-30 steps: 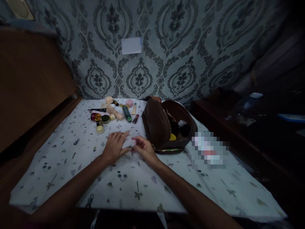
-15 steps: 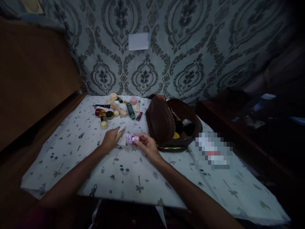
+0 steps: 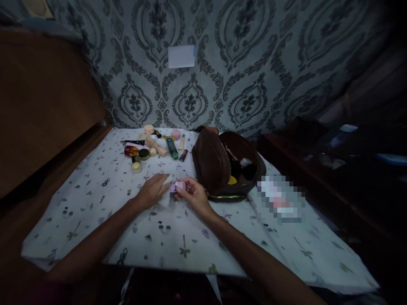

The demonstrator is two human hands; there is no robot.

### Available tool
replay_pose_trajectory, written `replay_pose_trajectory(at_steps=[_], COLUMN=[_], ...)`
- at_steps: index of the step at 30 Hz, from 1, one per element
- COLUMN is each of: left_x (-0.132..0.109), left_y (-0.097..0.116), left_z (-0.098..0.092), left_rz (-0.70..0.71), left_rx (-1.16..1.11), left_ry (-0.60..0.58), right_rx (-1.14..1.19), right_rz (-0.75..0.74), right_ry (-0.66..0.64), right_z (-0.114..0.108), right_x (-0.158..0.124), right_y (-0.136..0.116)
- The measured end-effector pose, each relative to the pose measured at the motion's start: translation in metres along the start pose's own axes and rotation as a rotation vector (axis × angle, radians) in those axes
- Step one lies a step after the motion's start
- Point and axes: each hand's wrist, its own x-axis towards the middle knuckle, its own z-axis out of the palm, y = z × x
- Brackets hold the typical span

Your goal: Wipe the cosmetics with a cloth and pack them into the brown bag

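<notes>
My right hand [image 3: 195, 197] is closed on a small pink and purple tube [image 3: 179, 185], pinched between thumb and fingers above the table. My left hand [image 3: 151, 191] grips a white wipe [image 3: 165, 197], slightly blurred, which hangs close against the left end of the tube. To the right of my hands stands a dark brown leather bag [image 3: 208, 154], unzipped. A yellow item [image 3: 232, 180] shows inside it, while much of its inside is dark.
Toward the back left lie several cosmetics, among them a green tube [image 3: 172, 148], a dark red small tube [image 3: 183, 155], an amber bottle [image 3: 130, 151] and a cream-lidded jar [image 3: 136, 167]. A patterned white cloth [image 3: 184, 237] covers the table. A pixelated item [image 3: 280, 199] lies right of the bag.
The wipe has shifted and opened out beside the tube, with my left hand's fingers now more extended over it. The tube has turned, showing less of its printed face. The view has shifted slightly.
</notes>
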Motion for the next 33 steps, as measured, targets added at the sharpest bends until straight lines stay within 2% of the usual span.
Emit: replay_pose_trajectory(at_steps=[2, 5, 8, 11, 16, 19, 26, 28, 31, 33], left_x=[-0.001, 0.000, -0.001, -0.003, -0.005, -0.003, 0.001, 0.002, 0.002, 0.000], left_y=[0.005, 0.006, 0.001, -0.001, 0.012, 0.018, 0.023, 0.025, 0.028, 0.029], left_z=[0.002, 0.003, 0.003, 0.002, 0.003, 0.002, -0.008, -0.011, -0.015, -0.017], left_rz=[0.140, 0.182, 0.123, 0.027, -0.029, -0.044, -0.179, -0.168, -0.143, -0.154], left_rx=[0.058, 0.087, 0.015, -0.046, -0.167, -0.209, -0.304, -0.378, -0.478, -0.490], left_ry=[-0.101, -0.146, -0.091, -0.031, 0.008, 0.028, 0.140, 0.089, -0.075, -0.137], right_rx=[-0.014, -0.006, 0.025, 0.034, 0.017, 0.067, 0.188, 0.161, 0.102, 0.060], right_rz=[-0.005, -0.014, -0.015, -0.018, 0.004, -0.007, 0.044, 0.123, 0.237, 0.262], right_ry=[0.008, 0.046, 0.072, 0.039, -0.039, -0.045, -0.110, -0.207, -0.360, -0.385], right_z=[0.000, 0.000, 0.001, 0.002, 0.001, 0.003, 0.004, 0.001, -0.003, -0.005], right_x=[0.000, 0.001, 0.004, 0.006, 0.004, 0.001, -0.002, -0.002, -0.003, -0.003], right_y=[0.000, 0.000, 0.000, 0.002, 0.002, 0.000, 0.000, -0.001, -0.004, -0.006])
